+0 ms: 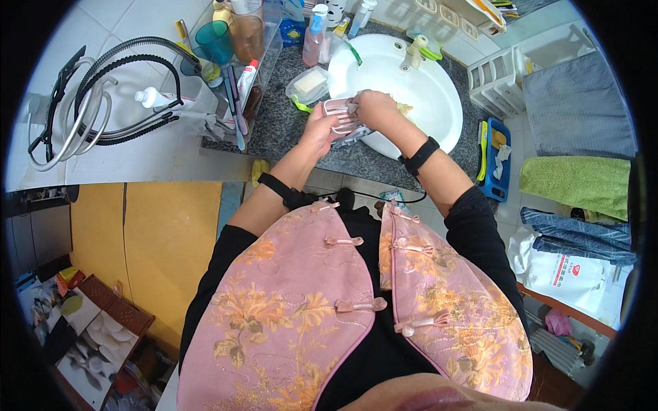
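A speckled grey stone worktop (281, 130) carries a round white basin (425, 96), glossy and smooth, sunk toward its right end with a pale tap (413, 53) at the back rim. The person stands at the front edge, forearms reaching over it so that the work sits above the basin's near-left rim, presumably so that drips fall into the bowl. The left hand (317, 131) is curled underneath a pink slatted soap dish (340, 115), fingers closed on its near end to keep it level and steady. The right hand (373, 106) is bunched over the dish's far end, fingers drawn together and pressing down; what it pinches, if anything, cannot be told, though a pale yellowish wad (404, 108) shows just beyond the knuckles. The dish looks like rigid moulded plastic, ribbed, with a greyer tray part under it. At the back-left corner stands a clear, hard-walled rack (264, 65) holding a teal cup (215, 41) and a brown tumbler (247, 34). Just left of the basin rim lies a clear lidded box with a cream soap bar (309, 83). A pink spray bottle (314, 40) stands upright behind it.
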Motion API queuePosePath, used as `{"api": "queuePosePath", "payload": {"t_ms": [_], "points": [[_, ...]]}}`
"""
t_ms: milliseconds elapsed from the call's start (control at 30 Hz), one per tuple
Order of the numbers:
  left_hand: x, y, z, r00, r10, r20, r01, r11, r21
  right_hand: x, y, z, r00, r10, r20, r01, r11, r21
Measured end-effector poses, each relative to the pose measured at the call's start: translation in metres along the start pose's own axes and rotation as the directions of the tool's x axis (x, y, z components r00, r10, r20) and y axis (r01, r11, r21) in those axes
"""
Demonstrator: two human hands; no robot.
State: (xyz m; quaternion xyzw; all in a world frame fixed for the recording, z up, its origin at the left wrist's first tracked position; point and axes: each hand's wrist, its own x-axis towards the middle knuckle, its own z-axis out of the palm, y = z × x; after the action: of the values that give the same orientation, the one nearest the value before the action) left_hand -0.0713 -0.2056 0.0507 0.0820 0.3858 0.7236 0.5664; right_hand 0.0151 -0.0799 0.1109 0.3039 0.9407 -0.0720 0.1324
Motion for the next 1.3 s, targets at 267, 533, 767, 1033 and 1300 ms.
{"api": "queuePosePath", "payload": {"t_ms": [267, 533, 767, 1033, 1300], "points": [[0.011, -0.003, -0.005, 0.992, -0.065, 0.104, 0.063, 0.998, 0.024, -0.013, -0.019, 0.014, 0.934, -0.243, -0.263, 0.277, 0.956, 0.098], [0.022, -0.012, 0.017, 0.984, 0.081, 0.160, -0.077, 0.997, -0.026, -0.020, -0.002, -0.011, 0.978, -0.150, -0.144, 0.150, 0.989, -0.006], [0.037, -0.020, 0.046, 0.972, 0.174, 0.156, -0.182, 0.982, 0.043, -0.024, 0.053, -0.009, 0.971, 0.176, -0.163, -0.194, 0.976, -0.100], [0.056, -0.033, 0.079, 0.971, 0.163, 0.178, -0.191, 0.970, 0.153, -0.024, 0.084, 0.010, 0.904, 0.207, -0.373, -0.067, 0.932, 0.355], [0.072, -0.042, 0.096, 0.983, 0.134, 0.126, -0.146, 0.984, 0.097, -0.035, 0.096, 0.008, 0.866, 0.020, -0.500, 0.202, 0.900, 0.387]]}}
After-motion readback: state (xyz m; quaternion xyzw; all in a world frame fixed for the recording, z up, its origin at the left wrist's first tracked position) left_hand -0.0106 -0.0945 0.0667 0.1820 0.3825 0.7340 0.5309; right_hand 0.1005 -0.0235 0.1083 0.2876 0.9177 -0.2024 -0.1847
